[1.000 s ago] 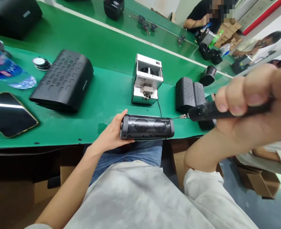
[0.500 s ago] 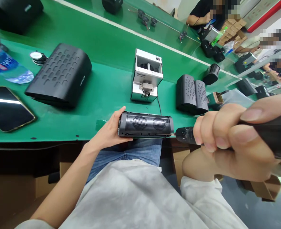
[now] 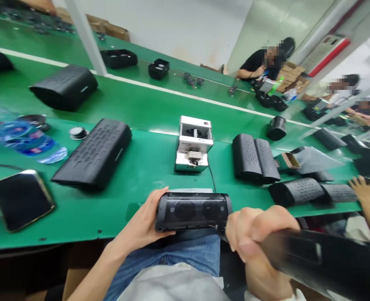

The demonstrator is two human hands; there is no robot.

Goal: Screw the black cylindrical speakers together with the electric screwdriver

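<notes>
At the table's near edge, my left hand is wrapped round the left end of a black speaker. Two round perforated areas show through its glossy front. My right hand is closed round a black electric screwdriver, level with the speaker's right end. The screwdriver's tip is hidden behind my fingers, so I cannot tell whether it touches the speaker. Beyond the speaker stands a white screw feeder with a metal piece at its front.
On the green table lie a large black speaker shell, a phone and a water bottle. Two upright black shells stand right of the feeder. A co-worker's hand reaches in at far right.
The view has tilted up, so the table sits lower in it. My right hand has come nearer the speaker's right end, and the screwdriver is now angled differently. My left hand keeps its hold.
</notes>
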